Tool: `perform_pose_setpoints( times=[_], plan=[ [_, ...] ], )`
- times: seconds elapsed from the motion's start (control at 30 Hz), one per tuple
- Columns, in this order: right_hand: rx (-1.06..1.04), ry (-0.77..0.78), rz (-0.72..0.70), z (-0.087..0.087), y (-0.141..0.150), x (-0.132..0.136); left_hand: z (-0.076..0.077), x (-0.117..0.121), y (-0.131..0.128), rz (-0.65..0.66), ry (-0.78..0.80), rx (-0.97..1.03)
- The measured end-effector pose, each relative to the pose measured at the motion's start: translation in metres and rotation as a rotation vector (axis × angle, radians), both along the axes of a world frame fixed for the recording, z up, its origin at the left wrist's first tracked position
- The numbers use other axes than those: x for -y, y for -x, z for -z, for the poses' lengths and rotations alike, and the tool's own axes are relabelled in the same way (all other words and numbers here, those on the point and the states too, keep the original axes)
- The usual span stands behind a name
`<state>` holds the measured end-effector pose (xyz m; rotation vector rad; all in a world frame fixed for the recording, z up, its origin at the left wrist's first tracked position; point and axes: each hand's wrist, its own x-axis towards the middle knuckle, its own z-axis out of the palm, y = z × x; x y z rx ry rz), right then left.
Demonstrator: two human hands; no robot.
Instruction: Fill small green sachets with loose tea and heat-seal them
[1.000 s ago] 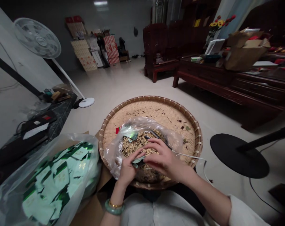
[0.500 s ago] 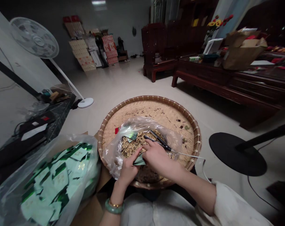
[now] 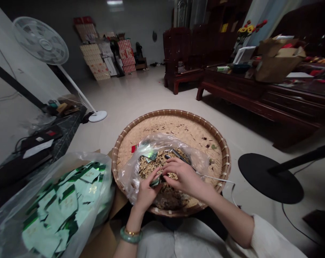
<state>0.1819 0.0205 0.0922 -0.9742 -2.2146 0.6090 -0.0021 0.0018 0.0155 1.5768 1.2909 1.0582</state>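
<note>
My left hand (image 3: 147, 191) is closed on a small green packet (image 3: 155, 181), thumb and index finger pinching it. Curled over from the other side, my right hand (image 3: 180, 175) has its fingertips at the packet's right edge; its fingers partly hide the packet. Both hands are above an open clear plastic bag (image 3: 128, 179) of loose pale and dark dried bits (image 3: 146, 168). Another green packet (image 3: 151, 156) lies on that mix. Beyond my right fingers rests a black tool with a white cord (image 3: 180, 155), partly covered. A round woven bamboo tray (image 3: 173, 122) holds the bag.
To my left stands a large plastic bag (image 3: 6, 229) full of green-and-pale packets (image 3: 71, 204). A white fan (image 3: 45, 44) is farther left. On the right are a black round stand base (image 3: 269, 177) and a dark wooden table (image 3: 259, 96). Dark scraps lie on the tray.
The green packet has gone from lying flat between my hands to being tilted and bunched. My right fingers have drawn back and curled, with the pointing index finger now bent.
</note>
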Motion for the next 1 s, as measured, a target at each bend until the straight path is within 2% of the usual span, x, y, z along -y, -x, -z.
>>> perform_pose_setpoints(
  times=[0.13, 0.23, 0.3, 0.37, 0.43, 0.53, 0.63, 0.73, 0.87, 0.93, 1.0],
  plan=[
    [-0.192, 0.004, -0.036, -0.006, -0.003, 0.005, 0.002, 0.0, 0.002, 0.011, -0.062, 0.023],
    [-0.355, -0.044, 0.036, -0.005, -0.006, 0.005, 0.004, 0.0, 0.004, 0.022, -0.115, 0.034],
    [-0.376, -0.081, 0.111, 0.001, -0.007, 0.002, 0.005, 0.001, 0.005, 0.02, -0.12, 0.046],
    [-0.294, -0.056, 0.144, 0.008, -0.009, -0.001, 0.005, 0.001, 0.006, 0.012, -0.094, 0.056],
    [-0.214, 0.026, 0.139, 0.012, -0.01, -0.003, 0.004, 0.001, 0.006, 0.0, -0.048, 0.059],
    [-0.214, 0.16, 0.088, 0.012, -0.01, -0.002, 0.002, 0.001, 0.003, -0.026, 0.021, 0.073],
    [-0.2, 0.231, 0.024, 0.017, -0.005, -0.002, -0.003, 0.001, -0.004, -0.036, 0.126, 0.1],
    [-0.22, 0.326, 0.106, 0.035, 0.004, -0.008, -0.009, 0.001, -0.012, -0.006, 0.337, 0.195],
    [-0.282, 0.576, 0.19, 0.06, 0.007, -0.024, -0.012, 0.002, -0.02, -0.02, 0.603, 0.439],
    [-0.238, 0.544, 0.237, 0.066, 0.001, -0.034, -0.01, 0.001, -0.021, -0.069, 0.645, 0.509],
    [-0.082, 0.366, 0.341, 0.069, -0.009, -0.044, -0.008, 0.0, -0.02, -0.121, 0.652, 0.561]
  ],
)
